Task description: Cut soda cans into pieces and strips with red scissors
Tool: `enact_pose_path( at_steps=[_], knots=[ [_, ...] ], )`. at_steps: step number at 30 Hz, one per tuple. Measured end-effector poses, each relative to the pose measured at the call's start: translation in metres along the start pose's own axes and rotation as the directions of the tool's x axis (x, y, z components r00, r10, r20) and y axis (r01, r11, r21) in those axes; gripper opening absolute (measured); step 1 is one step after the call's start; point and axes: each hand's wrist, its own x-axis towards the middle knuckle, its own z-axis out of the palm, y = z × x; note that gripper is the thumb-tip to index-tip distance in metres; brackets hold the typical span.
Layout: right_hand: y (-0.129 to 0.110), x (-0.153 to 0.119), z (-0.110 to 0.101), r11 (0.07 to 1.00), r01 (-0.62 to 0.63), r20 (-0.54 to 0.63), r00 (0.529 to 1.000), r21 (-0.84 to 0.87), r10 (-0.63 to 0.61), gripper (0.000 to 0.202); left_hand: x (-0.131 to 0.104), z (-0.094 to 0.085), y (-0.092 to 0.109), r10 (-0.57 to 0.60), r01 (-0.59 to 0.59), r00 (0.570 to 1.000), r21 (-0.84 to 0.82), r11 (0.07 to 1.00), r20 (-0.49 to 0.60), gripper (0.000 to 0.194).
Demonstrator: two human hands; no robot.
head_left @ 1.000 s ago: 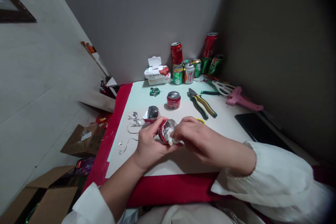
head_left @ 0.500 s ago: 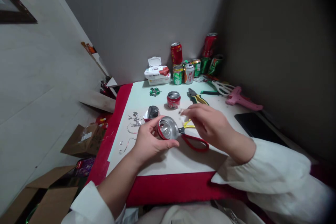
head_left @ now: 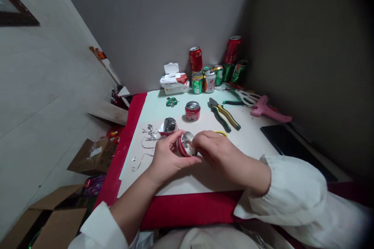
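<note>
My left hand [head_left: 166,157] is wrapped round a cut-down red can [head_left: 181,148], its open end tilted toward my right hand. My right hand [head_left: 223,155] pinches a crumpled white wipe [head_left: 189,149] at the can's mouth, with part of the wipe inside. My right fingertips are partly hidden. Just behind stands another cut red can [head_left: 192,114] with its open top up. A cut piece of can [head_left: 168,126] lies beyond my left hand, near thin metal strips [head_left: 143,159] and scraps. Beneath my right hand, only a bit of a yellow handle [head_left: 221,133] shows.
Pliers [head_left: 223,114], white-handled scissors [head_left: 247,97], a pink glue gun [head_left: 270,111] and a black phone-like slab [head_left: 284,140] lie to the right. At the back stand a wipes pack [head_left: 174,85] and several drink cans [head_left: 209,81]. Green scraps [head_left: 172,102] lie in front of the pack.
My right hand has moved left and down, bringing the white wipe into the can's mouth. It now covers the red-handled tool. My left hand still holds the can.
</note>
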Motion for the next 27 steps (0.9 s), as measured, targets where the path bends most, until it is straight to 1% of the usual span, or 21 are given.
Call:
enact_pose_path(
  at_steps=[2,4,5,6,8,9,10,11,12,13,14,16,17,18,19,20,21,22,23,26,27],
  knots=[
    [-0.004,-0.001,0.002,0.994,-0.062,0.021,0.998,0.092,0.061,0.004,0.000,-0.001,-0.001,0.027,-0.028,1.000,0.033,0.999,0.005,0.070],
    [-0.007,0.000,0.004,0.957,-0.153,0.047,0.988,0.246,0.146,0.007,-0.001,-0.002,-0.001,0.059,-0.060,0.998,0.049,0.997,0.020,0.067],
    [-0.007,0.001,0.003,0.913,-0.209,0.056,0.978,0.351,0.203,0.008,-0.001,-0.002,0.000,0.073,-0.074,0.997,0.055,0.996,0.021,0.067],
    [-0.005,0.003,0.002,0.845,-0.260,0.057,0.963,0.467,0.265,0.010,0.000,-0.003,0.000,0.080,-0.080,0.997,0.059,0.995,0.011,0.067],
    [0.003,0.008,-0.002,0.666,-0.305,0.012,0.913,0.680,0.407,0.018,0.001,-0.005,0.000,0.074,-0.072,0.996,0.043,0.996,-0.051,0.072],
    [0.011,0.010,-0.006,0.583,-0.302,-0.021,0.877,0.754,0.481,0.024,0.002,-0.006,0.000,0.067,-0.065,0.994,0.026,0.998,-0.089,0.075],
    [0.019,0.013,-0.010,0.532,-0.291,-0.065,0.831,0.795,0.552,0.028,0.002,-0.007,0.000,0.061,-0.061,0.991,0.005,0.998,-0.121,0.079],
    [0.029,0.014,-0.014,0.519,-0.290,-0.108,0.787,0.804,0.607,0.030,0.003,-0.008,0.000,0.054,-0.056,0.988,-0.014,0.998,-0.143,0.082],
    [0.039,0.015,-0.017,0.529,-0.316,-0.128,0.757,0.788,0.641,0.031,0.003,-0.008,0.000,0.048,-0.052,0.988,-0.026,0.998,-0.149,0.084],
    [0.048,0.015,-0.020,0.562,-0.350,-0.144,0.743,0.749,0.654,0.029,0.003,-0.008,0.000,0.041,-0.045,0.989,-0.029,0.999,-0.142,0.085],
    [0.055,0.013,-0.022,0.613,-0.391,-0.147,0.751,0.686,0.643,0.024,0.002,-0.008,0.000,0.033,-0.037,0.991,-0.027,0.999,-0.127,0.085],
    [0.065,0.005,-0.023,0.748,-0.464,-0.119,0.808,0.474,0.577,0.007,0.002,-0.008,0.000,0.027,-0.028,0.994,-0.017,0.999,-0.106,0.082],
    [0.066,0.000,-0.023,0.817,-0.477,-0.099,0.842,0.324,0.530,0.004,0.001,-0.008,0.000,0.034,-0.035,0.994,-0.010,0.999,-0.105,0.080],
    [0.066,-0.005,-0.022,0.871,-0.464,-0.068,0.875,0.163,0.479,0.011,0.001,-0.009,0.000,0.047,-0.048,0.993,-0.003,0.999,-0.110,0.078],
    [0.064,-0.011,-0.021,0.904,-0.427,-0.026,0.904,0.010,0.427,0.016,0.001,-0.009,0.000,0.060,-0.060,0.991,0.004,0.998,-0.117,0.077],
    [0.060,-0.016,-0.020,0.920,-0.375,0.026,0.924,-0.116,0.381,0.017,0.001,-0.009,0.000,0.070,-0.069,0.990,0.011,0.998,-0.120,0.075],
    [0.056,-0.021,-0.019,0.925,-0.321,0.087,0.935,-0.205,0.344,0.015,0.002,-0.010,0.000,0.077,-0.075,0.990,0.020,0.997,-0.120,0.073],
    [0.051,-0.024,-0.019,0.924,-0.278,0.142,0.936,-0.262,0.322,0.011,0.002,-0.010,0.000,0.082,-0.079,0.990,0.030,0.996,-0.118,0.071],
    [0.047,-0.027,-0.019,0.920,-0.252,0.186,0.931,-0.300,0.315,0.008,0.002,-0.010,-0.001,0.086,-0.082,0.990,0.039,0.996,-0.113,0.069],
    [0.039,-0.028,-0.021,0.900,-0.250,0.242,0.906,-0.358,0.347,0.018,0.002,-0.009,-0.001,0.102,-0.097,0.989,0.053,0.994,-0.103,0.069],
    [0.038,-0.028,-0.021,0.896,-0.256,0.251,0.899,-0.364,0.359,0.018,0.002,-0.009,-0.002,0.108,-0.104,0.989,0.051,0.993,-0.104,0.069]
  ],
)
